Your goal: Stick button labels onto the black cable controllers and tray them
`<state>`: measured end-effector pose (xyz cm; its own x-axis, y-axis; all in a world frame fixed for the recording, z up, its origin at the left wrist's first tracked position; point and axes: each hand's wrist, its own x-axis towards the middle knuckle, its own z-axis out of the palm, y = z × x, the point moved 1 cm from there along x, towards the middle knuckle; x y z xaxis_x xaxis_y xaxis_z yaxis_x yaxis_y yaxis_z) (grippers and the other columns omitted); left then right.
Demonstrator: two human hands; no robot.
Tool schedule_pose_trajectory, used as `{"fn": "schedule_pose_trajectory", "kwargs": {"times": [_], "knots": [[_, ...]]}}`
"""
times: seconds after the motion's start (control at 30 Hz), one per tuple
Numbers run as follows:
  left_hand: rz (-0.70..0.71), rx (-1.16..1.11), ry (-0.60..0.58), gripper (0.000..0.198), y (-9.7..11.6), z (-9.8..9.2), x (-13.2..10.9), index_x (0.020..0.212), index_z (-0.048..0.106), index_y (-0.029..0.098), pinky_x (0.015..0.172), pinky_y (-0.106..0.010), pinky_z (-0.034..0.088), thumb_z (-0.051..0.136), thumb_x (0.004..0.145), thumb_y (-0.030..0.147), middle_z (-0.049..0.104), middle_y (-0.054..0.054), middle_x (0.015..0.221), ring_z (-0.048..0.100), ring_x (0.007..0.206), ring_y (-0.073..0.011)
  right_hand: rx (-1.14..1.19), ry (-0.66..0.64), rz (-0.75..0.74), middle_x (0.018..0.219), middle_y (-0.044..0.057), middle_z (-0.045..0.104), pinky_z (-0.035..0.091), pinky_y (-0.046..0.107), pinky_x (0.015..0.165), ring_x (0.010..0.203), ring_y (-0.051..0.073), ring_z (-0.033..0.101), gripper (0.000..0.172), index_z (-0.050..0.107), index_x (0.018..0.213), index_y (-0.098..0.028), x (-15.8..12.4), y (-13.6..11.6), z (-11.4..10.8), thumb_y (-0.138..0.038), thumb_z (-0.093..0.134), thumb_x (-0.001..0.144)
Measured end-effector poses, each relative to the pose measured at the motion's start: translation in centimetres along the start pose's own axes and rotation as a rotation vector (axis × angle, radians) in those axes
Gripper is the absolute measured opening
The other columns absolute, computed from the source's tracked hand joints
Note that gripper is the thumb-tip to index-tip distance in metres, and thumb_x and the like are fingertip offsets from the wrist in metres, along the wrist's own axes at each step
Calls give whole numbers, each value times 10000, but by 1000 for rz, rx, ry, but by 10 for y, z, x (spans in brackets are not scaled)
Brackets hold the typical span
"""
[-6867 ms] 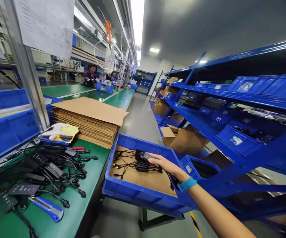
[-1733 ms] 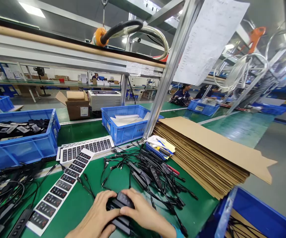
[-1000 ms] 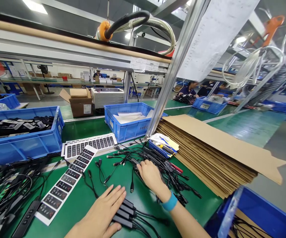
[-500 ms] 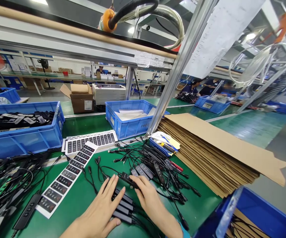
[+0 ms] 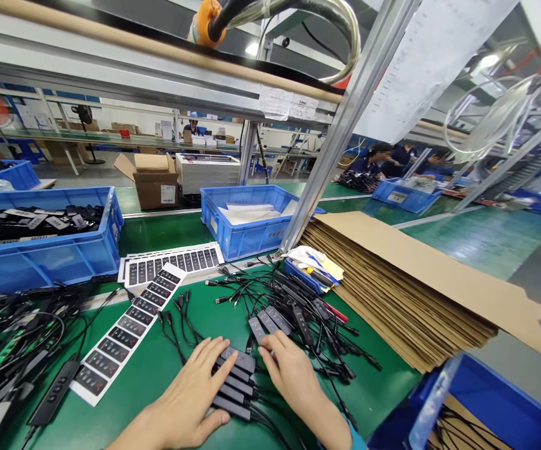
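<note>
My left hand lies flat, fingers stretched out, over a row of dark grey in-line cable controllers. Its fingertips touch the left end of the topmost controller. Just right of the row, my right hand is closed with curled fingers; what is between thumb and fingertips is hidden. Beyond it lie several labelled controllers with a tangle of black cables. To the left, a strip of black button labels lies on the green bench, its far end over more label sheets.
Black cables and controllers heap at the left. Blue bins stand behind. A small tool tray and stacked cardboard sit right, by a metal post. Another blue bin is at front right. People work farther back.
The controller that was under my right fingers, tilted above the row, now lies level at the row's top. My right hand has moved slightly right; my left hand stays over the row.
</note>
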<state>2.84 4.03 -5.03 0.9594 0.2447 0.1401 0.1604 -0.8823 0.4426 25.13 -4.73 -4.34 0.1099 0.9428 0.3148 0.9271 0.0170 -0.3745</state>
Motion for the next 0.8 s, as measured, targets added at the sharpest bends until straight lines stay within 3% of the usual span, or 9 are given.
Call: {"fn": "schedule_pose_trajectory", "kwargs": {"times": [0.1,0.2,0.33,0.47,0.53,0.63,0.73,0.8], "knots": [[-18,-4,1,908,0,0,0,1542,41,270,1130,-665,242,618,841,269,85,-154,1618,70,1468,-404,-290,49,102,825,102,638,537,388,648,760,281,644,53,604,894,-191,3,13,17,-235,578,880],[0,7,2,898,1,0,1,1540,46,264,1125,-673,231,610,842,251,-59,-160,1622,47,1466,-419,-248,30,126,860,110,645,536,398,665,780,288,645,78,577,927,-187,4,14,20,-186,585,849],[17,0,26,842,-1,0,2,1535,80,286,1102,-670,284,591,866,293,140,-149,1612,189,1448,-403,173,33,170,915,64,655,519,315,690,797,217,644,167,532,999,-195,5,-1,2,-131,543,846],[6,16,121,760,-2,3,1,1484,272,323,1083,-610,357,619,811,258,380,-107,1504,323,1385,-376,491,-94,222,799,-6,646,467,245,609,691,162,606,141,514,994,-210,6,-16,-8,-137,495,876],[13,42,179,753,-2,8,1,1464,321,321,1081,-569,376,628,779,262,459,-92,1429,369,1349,-356,505,-151,211,831,-2,660,472,259,662,731,167,613,186,524,1049,-212,7,-19,-8,-127,457,897],[49,142,251,707,-8,19,1,1485,308,282,1046,-477,432,569,830,328,496,-104,1389,421,1305,-323,374,-168,186,1024,44,666,468,332,852,953,209,607,296,549,1118,-219,9,-17,-11,-76,457,876],[115,340,326,680,-20,31,5,1511,271,219,1017,-404,455,442,913,495,471,-140,1436,438,1305,-300,304,-224,123,1030,55,653,466,348,901,1004,216,583,247,580,1047,-207,8,-20,-18,-73,456,879],[175,495,377,797,-28,37,8,1522,233,151,1035,-419,430,393,895,616,438,-179,1472,415,1337,-325,286,-260,86,1025,69,642,489,350,887,987,222,585,166,584,1034,-190,3,-24,-16,-148,507,894]]}}
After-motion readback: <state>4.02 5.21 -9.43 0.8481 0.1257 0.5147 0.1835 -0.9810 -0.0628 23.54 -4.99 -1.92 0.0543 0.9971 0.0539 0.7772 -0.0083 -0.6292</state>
